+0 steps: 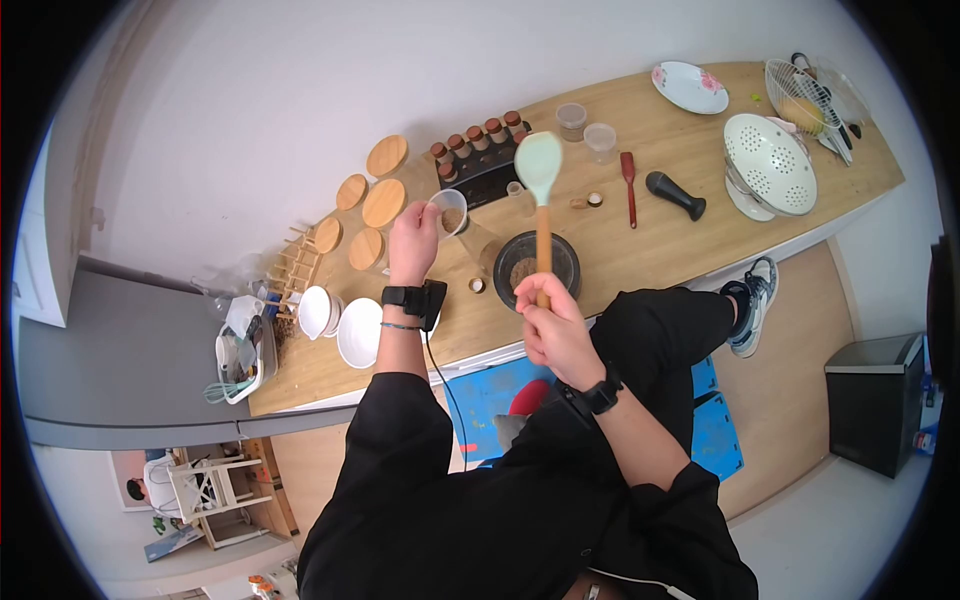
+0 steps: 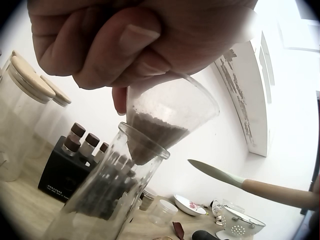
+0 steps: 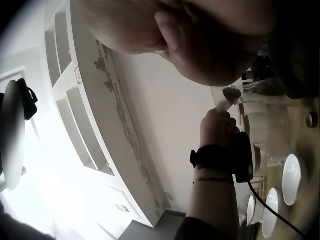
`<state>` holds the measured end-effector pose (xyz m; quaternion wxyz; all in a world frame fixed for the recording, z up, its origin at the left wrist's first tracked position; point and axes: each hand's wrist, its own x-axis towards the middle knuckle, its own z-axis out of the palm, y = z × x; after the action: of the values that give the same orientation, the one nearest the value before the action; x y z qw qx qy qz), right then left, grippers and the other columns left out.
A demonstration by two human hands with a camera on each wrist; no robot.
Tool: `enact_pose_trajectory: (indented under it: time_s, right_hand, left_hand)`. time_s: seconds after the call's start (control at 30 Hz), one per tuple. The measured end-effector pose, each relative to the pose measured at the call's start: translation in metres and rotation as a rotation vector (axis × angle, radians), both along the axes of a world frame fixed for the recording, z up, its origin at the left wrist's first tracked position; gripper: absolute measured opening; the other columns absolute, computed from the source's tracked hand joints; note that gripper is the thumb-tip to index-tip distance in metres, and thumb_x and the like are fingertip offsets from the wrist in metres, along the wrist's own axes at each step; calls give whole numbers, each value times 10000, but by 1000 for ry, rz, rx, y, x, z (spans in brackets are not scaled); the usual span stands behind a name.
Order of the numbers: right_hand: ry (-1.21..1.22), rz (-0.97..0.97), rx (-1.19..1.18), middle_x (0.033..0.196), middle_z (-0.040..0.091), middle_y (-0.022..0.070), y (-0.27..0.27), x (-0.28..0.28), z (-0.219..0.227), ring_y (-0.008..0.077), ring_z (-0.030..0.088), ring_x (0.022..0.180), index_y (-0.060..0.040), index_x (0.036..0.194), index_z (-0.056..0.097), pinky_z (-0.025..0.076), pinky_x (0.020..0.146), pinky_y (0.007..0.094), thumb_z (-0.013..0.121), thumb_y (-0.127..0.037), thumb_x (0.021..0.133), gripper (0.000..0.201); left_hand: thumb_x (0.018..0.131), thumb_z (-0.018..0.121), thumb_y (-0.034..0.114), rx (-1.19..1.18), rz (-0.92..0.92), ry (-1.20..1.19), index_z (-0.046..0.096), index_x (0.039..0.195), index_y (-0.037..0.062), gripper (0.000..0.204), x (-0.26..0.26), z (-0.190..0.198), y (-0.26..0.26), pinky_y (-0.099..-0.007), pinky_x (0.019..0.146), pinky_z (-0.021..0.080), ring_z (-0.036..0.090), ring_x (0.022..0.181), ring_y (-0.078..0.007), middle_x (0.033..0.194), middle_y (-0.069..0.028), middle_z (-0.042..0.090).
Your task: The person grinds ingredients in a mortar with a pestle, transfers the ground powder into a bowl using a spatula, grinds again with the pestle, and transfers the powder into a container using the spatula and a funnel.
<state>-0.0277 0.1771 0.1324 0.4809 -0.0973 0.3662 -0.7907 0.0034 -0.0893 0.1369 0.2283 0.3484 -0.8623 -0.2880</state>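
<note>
My left hand [image 1: 413, 243] pinches the rim of a clear funnel [image 1: 450, 213]; in the left wrist view the funnel [image 2: 155, 117] holds dark powder [image 2: 152, 135] and its lower part sits in the mouth of a glass bottle [image 2: 107, 185]. My right hand [image 1: 553, 330] grips the wooden handle of a pale green spatula [image 1: 540, 165], its head raised above the counter. Under that handle stands a dark mortar [image 1: 568, 268] with brown powder inside. In the left wrist view the spatula head [image 2: 215, 171] is to the right of the funnel, apart from it.
Behind the hands, a black rack [image 1: 485, 183] holds several small bottles. Wooden-lidded jars [image 1: 384, 204] and white bowls [image 1: 358, 333] stand left. A red spatula [image 1: 629, 190], black pestle [image 1: 676, 196], white colander [image 1: 770, 165] and floral plate [image 1: 690, 88] lie right.
</note>
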Motion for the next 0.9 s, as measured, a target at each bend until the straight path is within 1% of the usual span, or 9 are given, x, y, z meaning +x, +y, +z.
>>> enact_pose_trajectory:
  time_s: [0.1,0.17,0.2,0.33,0.4,0.5,0.73,0.8,0.9]
  right_hand:
    - [-78,81,-26,936,482,20,-18,0,-20,35,317,440,-100,1039,483,220,345,216,411,34,926,190]
    - [-53,96,-20,863,477,13,-32,5,-31,32,291,414,-94,979,483,193,340,221,399,36,914,167]
    - [-37,70,-11,714,437,-2,-39,9,-35,36,270,392,-88,929,470,180,330,232,392,33,910,145]
    - [75,19,-29,582,372,-28,-59,14,-53,43,259,372,-81,893,468,173,326,244,384,30,909,140]
    - [121,135,27,519,335,-44,-62,11,-57,48,253,358,-77,855,470,168,327,252,384,19,914,141]
    - [144,32,31,510,344,-39,-63,10,-54,47,251,355,-75,832,474,164,328,254,387,12,914,148]
    - [177,65,28,518,344,-42,-65,11,-53,50,248,357,-82,829,479,163,329,254,385,9,912,155]
    - [31,102,40,612,424,-41,-60,7,-48,47,355,471,-66,796,522,257,425,248,419,4,879,149]
    - [100,106,42,608,423,-40,-61,8,-50,46,358,466,-66,795,523,250,417,249,416,8,879,155]
  left_hand:
    - [957,553,288,-8,-6,2,690,981,15,307,1,-1,0,-402,706,504,664,779,-357,811,-209,667]
    - [958,554,292,-15,-1,3,688,978,15,309,1,-1,0,-405,702,504,663,775,-360,808,-210,666]
    - [958,554,292,-16,-1,2,688,978,15,309,1,-1,0,-405,702,504,663,775,-360,808,-210,666]
    - [962,550,293,-22,2,5,687,974,16,309,1,-2,0,-414,703,505,666,780,-365,807,-213,666]
    - [964,549,292,-22,4,7,687,973,16,308,1,-2,0,-418,704,505,667,784,-368,808,-215,667]
    - [965,545,289,-20,8,1,685,971,18,306,1,-3,-2,-426,708,505,666,793,-378,815,-219,668]
    - [966,548,286,-14,8,-8,674,974,13,302,2,-3,-2,-430,705,502,659,795,-389,817,-225,662]
    - [967,549,285,-16,10,-10,672,974,11,301,2,-5,-4,-430,703,501,658,793,-389,816,-225,661]
    - [967,548,286,-21,0,1,671,974,9,303,3,-6,-5,-430,700,500,657,792,-387,817,-225,660]
